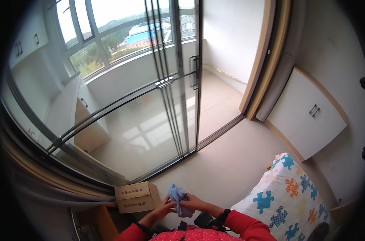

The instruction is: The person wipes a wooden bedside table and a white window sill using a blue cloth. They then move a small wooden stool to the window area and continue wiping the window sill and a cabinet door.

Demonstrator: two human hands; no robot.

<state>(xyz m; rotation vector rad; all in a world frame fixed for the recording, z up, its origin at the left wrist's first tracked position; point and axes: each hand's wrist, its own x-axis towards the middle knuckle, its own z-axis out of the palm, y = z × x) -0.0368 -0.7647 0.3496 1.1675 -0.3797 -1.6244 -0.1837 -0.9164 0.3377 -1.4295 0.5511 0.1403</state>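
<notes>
A bunched light-blue cloth (177, 191), fuzzy like a towel, is held in front of my body at the bottom middle. My left hand (163, 208) has its fingertips on the cloth's left side. On the other side, my right hand (196, 203) grips it, its fingers partly hidden by the folds. The lower part of the cloth hangs below the hands and looks more lavender. Red sleeves and dark wristbands show on both arms.
A cardboard box (137, 197) bearing writing stands left of my hands, beside a brown wooden cabinet (93, 220). Ahead is a black-framed glass sliding door (134, 135), its right side open to a balcony. A puzzle-patterned cover (279, 195) lies right; a white cupboard (306, 111) stands beyond.
</notes>
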